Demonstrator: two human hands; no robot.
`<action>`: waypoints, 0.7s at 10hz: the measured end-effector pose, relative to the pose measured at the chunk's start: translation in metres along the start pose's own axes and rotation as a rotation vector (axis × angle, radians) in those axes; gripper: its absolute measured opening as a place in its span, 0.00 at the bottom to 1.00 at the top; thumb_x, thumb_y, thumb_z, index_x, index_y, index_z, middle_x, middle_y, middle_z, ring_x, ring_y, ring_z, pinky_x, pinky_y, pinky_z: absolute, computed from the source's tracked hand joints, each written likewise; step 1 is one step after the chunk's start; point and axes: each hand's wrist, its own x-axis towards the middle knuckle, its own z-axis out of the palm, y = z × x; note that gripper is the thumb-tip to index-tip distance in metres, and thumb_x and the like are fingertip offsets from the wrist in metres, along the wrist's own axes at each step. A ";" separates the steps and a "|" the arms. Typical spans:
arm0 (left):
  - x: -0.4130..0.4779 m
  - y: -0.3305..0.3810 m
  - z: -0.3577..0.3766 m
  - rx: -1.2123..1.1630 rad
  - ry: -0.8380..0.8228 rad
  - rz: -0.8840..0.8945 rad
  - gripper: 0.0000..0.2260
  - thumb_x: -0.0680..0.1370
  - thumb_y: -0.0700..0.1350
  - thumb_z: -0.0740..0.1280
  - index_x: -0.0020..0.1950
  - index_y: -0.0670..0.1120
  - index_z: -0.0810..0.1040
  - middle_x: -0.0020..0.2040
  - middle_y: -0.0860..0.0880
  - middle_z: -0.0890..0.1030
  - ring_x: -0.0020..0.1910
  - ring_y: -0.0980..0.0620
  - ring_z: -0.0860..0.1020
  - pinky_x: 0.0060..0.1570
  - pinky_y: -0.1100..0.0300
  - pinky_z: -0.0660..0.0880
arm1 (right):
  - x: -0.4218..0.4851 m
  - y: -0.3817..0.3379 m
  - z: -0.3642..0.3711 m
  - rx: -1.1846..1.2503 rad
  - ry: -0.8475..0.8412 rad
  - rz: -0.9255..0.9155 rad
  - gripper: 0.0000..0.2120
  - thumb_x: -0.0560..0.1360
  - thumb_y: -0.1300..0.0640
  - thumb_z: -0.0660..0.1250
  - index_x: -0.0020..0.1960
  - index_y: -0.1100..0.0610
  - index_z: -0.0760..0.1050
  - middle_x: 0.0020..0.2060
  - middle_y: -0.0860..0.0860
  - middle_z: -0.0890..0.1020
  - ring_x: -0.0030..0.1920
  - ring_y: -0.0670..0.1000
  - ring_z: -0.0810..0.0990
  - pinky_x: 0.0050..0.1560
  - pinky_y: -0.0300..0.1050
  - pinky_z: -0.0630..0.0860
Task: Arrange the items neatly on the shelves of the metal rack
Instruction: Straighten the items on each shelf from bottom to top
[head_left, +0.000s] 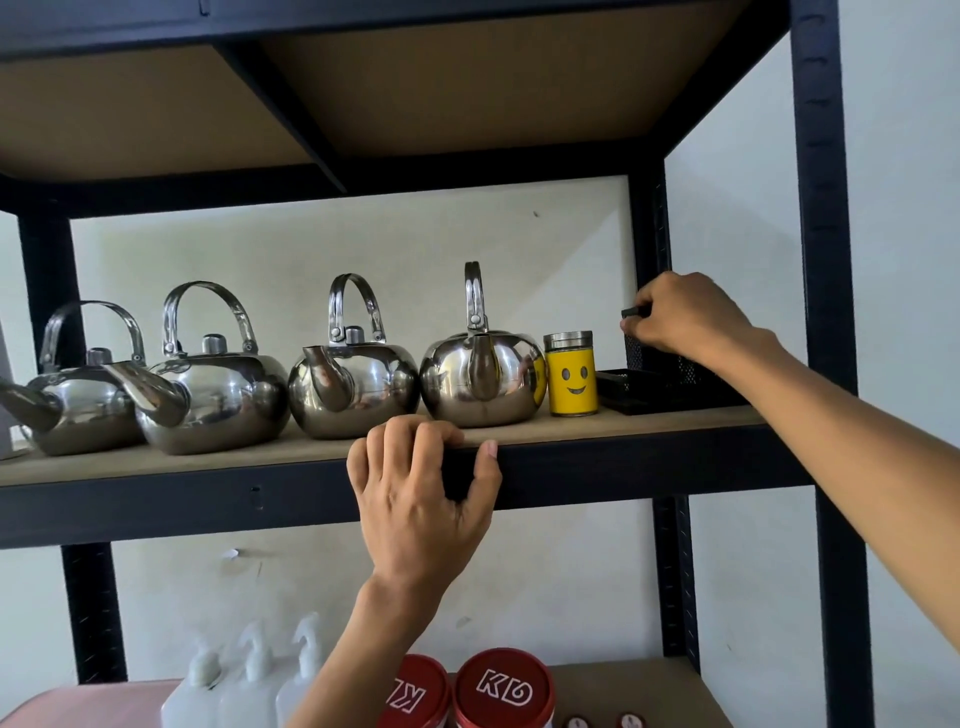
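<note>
on the shelf (649, 423), right hand (685, 317) pinches a half-hidden mesh organizer (654, 389); left hand (421, 493) grips the shelf's edge.

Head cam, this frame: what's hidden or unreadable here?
Black mesh organizer: far end hidden behind the right hand, head view.
Red-lidded jars: bodies cut by bottom edge; left one partly behind left forearm.
White bottles: lower parts cut by bottom edge.
Leftmost kettle: spout tip cut by left edge.
</note>
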 end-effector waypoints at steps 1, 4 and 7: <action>0.001 0.001 -0.001 -0.002 -0.004 -0.001 0.15 0.75 0.54 0.65 0.40 0.43 0.78 0.40 0.47 0.76 0.42 0.49 0.72 0.50 0.55 0.64 | 0.001 0.000 0.002 0.009 0.023 -0.006 0.10 0.74 0.61 0.68 0.52 0.64 0.80 0.44 0.61 0.82 0.46 0.60 0.80 0.48 0.50 0.79; 0.000 0.001 0.000 0.008 -0.008 -0.012 0.15 0.75 0.54 0.65 0.41 0.43 0.78 0.40 0.47 0.76 0.43 0.49 0.72 0.51 0.56 0.64 | 0.006 -0.003 0.005 0.067 0.047 -0.010 0.08 0.71 0.66 0.67 0.46 0.70 0.80 0.41 0.64 0.82 0.42 0.63 0.80 0.45 0.53 0.80; 0.000 0.001 0.002 0.025 0.006 -0.014 0.15 0.75 0.55 0.65 0.41 0.43 0.78 0.40 0.46 0.76 0.42 0.48 0.72 0.51 0.56 0.64 | 0.013 -0.008 0.007 0.115 0.024 0.026 0.03 0.68 0.69 0.66 0.38 0.70 0.76 0.30 0.60 0.77 0.35 0.59 0.78 0.36 0.45 0.73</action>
